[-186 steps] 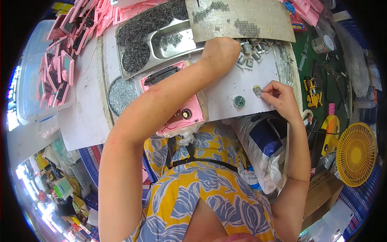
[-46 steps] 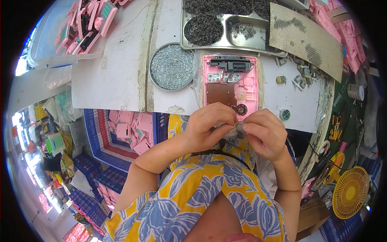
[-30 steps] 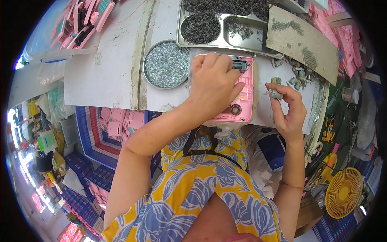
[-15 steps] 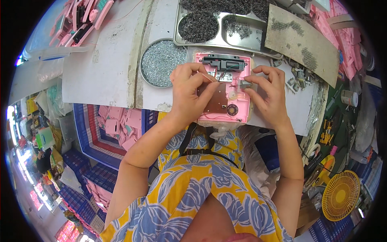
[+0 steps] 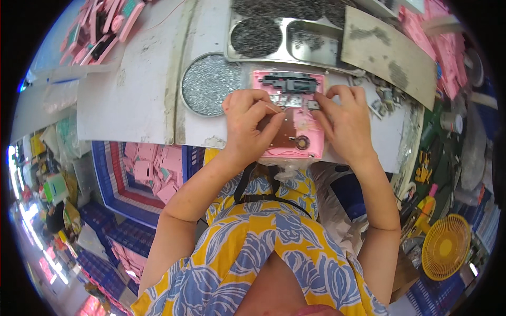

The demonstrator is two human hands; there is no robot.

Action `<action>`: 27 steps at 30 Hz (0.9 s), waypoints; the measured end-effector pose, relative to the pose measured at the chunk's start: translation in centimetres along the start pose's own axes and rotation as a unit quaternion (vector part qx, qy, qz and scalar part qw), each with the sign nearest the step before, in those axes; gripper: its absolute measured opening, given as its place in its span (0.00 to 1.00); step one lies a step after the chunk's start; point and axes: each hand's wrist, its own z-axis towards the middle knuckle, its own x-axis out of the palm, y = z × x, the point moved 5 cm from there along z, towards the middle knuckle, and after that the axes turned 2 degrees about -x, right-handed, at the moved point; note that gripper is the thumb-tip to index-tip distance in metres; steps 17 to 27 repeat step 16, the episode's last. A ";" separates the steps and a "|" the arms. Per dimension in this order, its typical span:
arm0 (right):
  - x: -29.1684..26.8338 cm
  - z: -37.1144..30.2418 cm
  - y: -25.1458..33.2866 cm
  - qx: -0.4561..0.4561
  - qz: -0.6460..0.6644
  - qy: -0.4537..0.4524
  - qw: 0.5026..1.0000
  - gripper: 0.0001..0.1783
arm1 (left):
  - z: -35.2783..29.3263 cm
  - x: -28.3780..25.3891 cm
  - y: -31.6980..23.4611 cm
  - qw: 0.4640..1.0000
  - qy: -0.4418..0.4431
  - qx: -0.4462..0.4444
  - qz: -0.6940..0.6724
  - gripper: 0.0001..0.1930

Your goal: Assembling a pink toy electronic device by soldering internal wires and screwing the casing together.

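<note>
A pink plastic casing (image 5: 311,150) lies on the table edge in front of me. Across its far end sits a dark grey mechanism (image 5: 290,83), and a brown circuit board (image 5: 283,134) fills its near left part. My left hand (image 5: 247,124) is over the casing's left side, thumb and forefinger pinched together; what they hold is too small to make out. With thumb and fingertips, my right hand (image 5: 345,121) grips a small metal plate (image 5: 313,105) at the casing's right side. A round dark part (image 5: 302,142) shows near the lower right corner.
A round tray of small metal pieces (image 5: 211,84) stands to the left. Behind are a steel tray of springs (image 5: 287,58) and a board with small parts (image 5: 390,58). Loose metal parts (image 5: 387,100) lie right. A blue crate (image 5: 124,197) holds pink casings; a yellow fan (image 5: 446,246) stands lower right.
My right hand has moved slightly left and away from me, bringing the small metal plate in beside the row of metal pieces below the mechanism. My left hand stays pinched in nearly the same place.
</note>
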 end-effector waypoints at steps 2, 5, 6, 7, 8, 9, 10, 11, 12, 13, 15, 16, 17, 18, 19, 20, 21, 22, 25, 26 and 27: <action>-1.4 -0.9 -0.2 0.022 0.023 -0.022 0.999 0.23 | 0.0 0.4 -0.4 1.000 0.001 0.019 -0.015 0.06; -5.7 -5.3 -0.8 0.046 0.081 -0.161 0.982 0.21 | -0.6 0.8 -0.9 0.999 0.012 0.022 -0.025 0.04; -7.5 -8.5 -1.6 0.114 0.078 -0.175 0.975 0.21 | -1.0 0.9 -1.0 0.999 0.011 0.027 -0.035 0.04; -8.9 -11.7 -1.9 0.174 0.079 -0.192 0.963 0.20 | -1.1 0.9 -0.9 0.999 0.006 0.028 -0.038 0.05; -9.8 -14.7 -2.0 0.228 0.088 -0.214 0.946 0.20 | -1.3 1.1 -1.0 0.998 0.012 0.033 -0.058 0.05; -10.9 -18.4 -2.4 0.273 0.043 -0.246 0.929 0.17 | -1.5 1.0 -0.9 0.997 0.013 0.037 -0.065 0.06; -12.0 -21.7 -2.7 0.331 0.003 -0.262 0.907 0.15 | -1.4 0.9 -0.4 0.996 0.026 0.025 -0.083 0.06; -13.0 -26.0 -3.1 0.384 -0.067 -0.291 0.874 0.14 | -1.6 1.0 0.0 0.994 0.034 0.012 -0.098 0.06; -14.2 -29.9 -3.1 0.415 -0.101 -0.307 0.850 0.14 | -1.4 0.9 -0.3 0.995 0.037 0.038 -0.085 0.05; -15.2 -33.9 -2.9 0.478 -0.094 -0.344 0.803 0.16 | -1.2 1.2 -0.3 0.994 0.046 0.041 -0.094 0.05; -15.9 -42.7 -3.2 0.493 -0.082 -0.393 0.772 0.21 | -1.0 1.2 0.1 0.992 0.060 0.044 -0.102 0.05; -15.6 -43.7 -2.8 0.498 -0.081 -0.401 0.765 0.21 | -0.9 1.5 -0.6 0.991 0.066 0.054 -0.102 0.05; -15.6 -43.7 -2.8 0.498 -0.081 -0.401 0.765 0.21 | -0.9 1.5 -0.6 0.991 0.066 0.054 -0.102 0.05; -15.6 -43.7 -2.8 0.498 -0.081 -0.401 0.765 0.21 | -0.9 1.5 -0.6 0.991 0.066 0.054 -0.102 0.05; -15.6 -43.7 -2.8 0.498 -0.081 -0.401 0.765 0.21 | -0.9 1.5 -0.6 0.991 0.066 0.054 -0.102 0.05; -15.6 -43.7 -2.8 0.498 -0.081 -0.401 0.765 0.21 | -0.9 1.5 -0.6 0.991 0.066 0.054 -0.102 0.05; -15.6 -43.7 -2.8 0.498 -0.081 -0.401 0.765 0.21 | -0.9 1.5 -0.6 0.991 0.066 0.054 -0.102 0.05; -15.6 -43.7 -2.8 0.498 -0.081 -0.401 0.765 0.21 | -0.9 1.5 -0.6 0.991 0.066 0.054 -0.102 0.05; -15.6 -43.7 -2.8 0.498 -0.081 -0.401 0.765 0.21 | -0.9 1.5 -0.6 0.991 0.066 0.054 -0.102 0.05; -15.6 -43.7 -2.8 0.498 -0.081 -0.401 0.765 0.21 | -0.9 1.5 -0.6 0.991 0.066 0.054 -0.102 0.05; -15.6 -43.7 -2.8 0.498 -0.081 -0.401 0.765 0.21 | -0.9 1.5 -0.6 0.991 0.066 0.054 -0.102 0.05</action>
